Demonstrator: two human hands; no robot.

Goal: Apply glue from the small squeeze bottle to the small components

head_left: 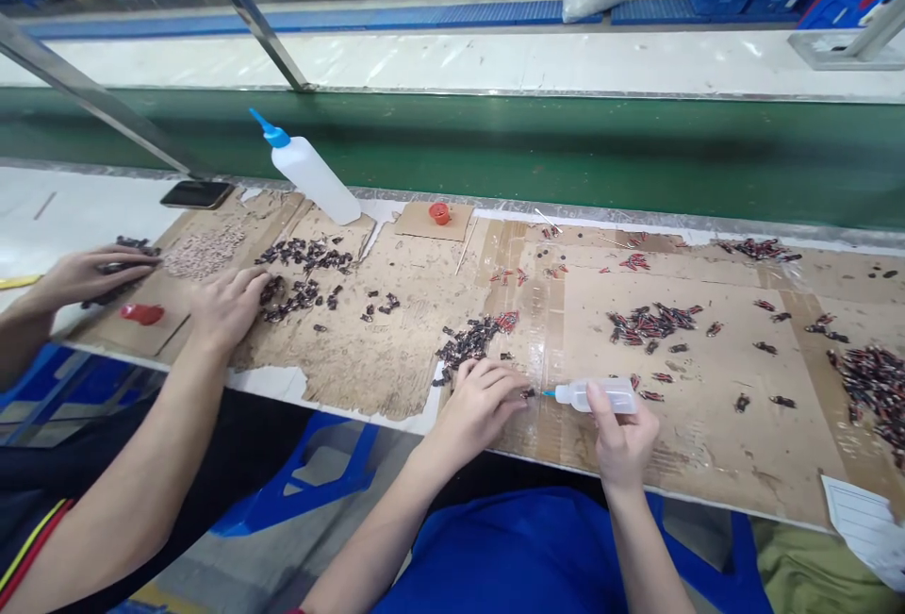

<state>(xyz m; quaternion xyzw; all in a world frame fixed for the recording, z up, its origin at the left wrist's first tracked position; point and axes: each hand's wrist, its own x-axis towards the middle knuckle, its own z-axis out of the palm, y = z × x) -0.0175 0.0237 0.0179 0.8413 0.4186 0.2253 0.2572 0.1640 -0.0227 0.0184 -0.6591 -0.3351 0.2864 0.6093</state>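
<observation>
My right hand (626, 439) grips a small clear squeeze bottle (604, 395), which lies nearly level with its thin blue tip pointing left. In front of that tip, my left hand (485, 402) pinches a small dark part (527, 393) low over the cardboard (396, 364). The tip is close to the part; whether they touch I cannot tell. Just beyond my left fingers lies a pile of small black parts (470, 340), with some red among them. Farther right, a heap of red-and-black parts (650, 322) is spread on the cardboard.
At left, a co-worker's hands (230, 307) work among black parts (304, 256) and pale bits (205, 251). A white bottle with blue nozzle (315, 180) stands tilted behind. A red cap (439, 213), phone (196, 193), larger parts pile (873, 392) and green belt (566, 157) surround the cardboard.
</observation>
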